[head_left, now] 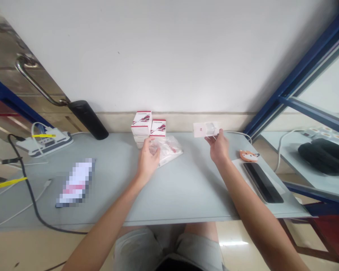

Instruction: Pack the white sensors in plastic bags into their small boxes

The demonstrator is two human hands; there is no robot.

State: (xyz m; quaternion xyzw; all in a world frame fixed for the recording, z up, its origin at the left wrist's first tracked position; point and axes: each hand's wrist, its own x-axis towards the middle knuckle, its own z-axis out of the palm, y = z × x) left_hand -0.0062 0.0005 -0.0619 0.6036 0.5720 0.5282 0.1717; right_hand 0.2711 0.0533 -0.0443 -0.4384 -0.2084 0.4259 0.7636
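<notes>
Raised above the right side of the table, my right hand [219,147] is closed on a small white device with a curved lens, which looks like a motion sensor [205,130]. My left hand [149,159] has its fingers curled at the left edge of a clear plastic bag [171,148] that lies on the table. Small red print shows through the bag. Just behind that hand stand small white-and-red boxes, a stacked one [141,122] at the left and another box [158,128] beside it.
A black cylinder [89,119] stands at the back left, near a power strip [51,143] with cables. A blurred-out object [76,182] lies at left. On the right are a phone [262,182] and an orange animal-faced item [248,156]. A blue frame [296,75] rises beyond.
</notes>
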